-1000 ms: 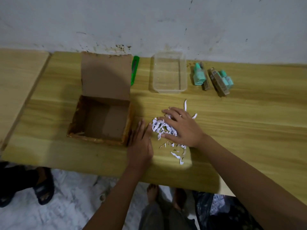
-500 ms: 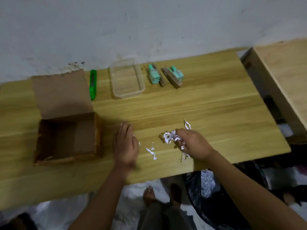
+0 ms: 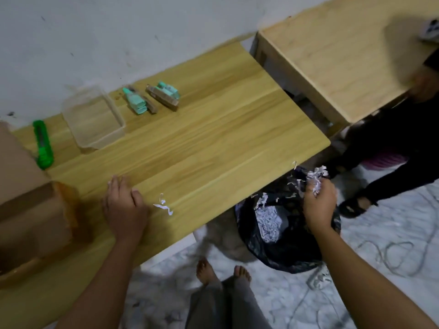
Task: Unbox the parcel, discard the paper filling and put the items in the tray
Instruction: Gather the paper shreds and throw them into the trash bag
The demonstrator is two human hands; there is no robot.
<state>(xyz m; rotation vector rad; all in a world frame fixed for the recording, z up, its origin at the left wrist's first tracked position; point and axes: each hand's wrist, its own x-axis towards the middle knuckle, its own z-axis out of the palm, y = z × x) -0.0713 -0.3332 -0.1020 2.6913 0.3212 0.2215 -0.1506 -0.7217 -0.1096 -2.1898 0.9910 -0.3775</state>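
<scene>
My right hand (image 3: 319,205) grips a clump of white shredded paper (image 3: 316,178) above a black rubbish bag (image 3: 285,243) off the table's right front edge; more shreds lie inside the bag. My left hand (image 3: 124,205) rests on the wooden table (image 3: 213,143), fingers loosely curled, holding nothing. A few paper shreds (image 3: 164,206) lie just right of it. The open cardboard box (image 3: 31,214) sits at the far left. The clear plastic tray (image 3: 93,119) stands empty near the wall. Two teal items (image 3: 135,103) (image 3: 166,92) lie to its right.
A green utility knife (image 3: 42,144) lies between box and tray. A second wooden table (image 3: 337,55) stands to the right. Another person in dark clothes (image 3: 392,148) is at the right. A cable (image 3: 392,255) lies on the floor. My bare feet (image 3: 223,274) are below.
My right hand has carried the paper clump off the table's edge to above the black bag. The view has swung right. My left hand stays on the table.
</scene>
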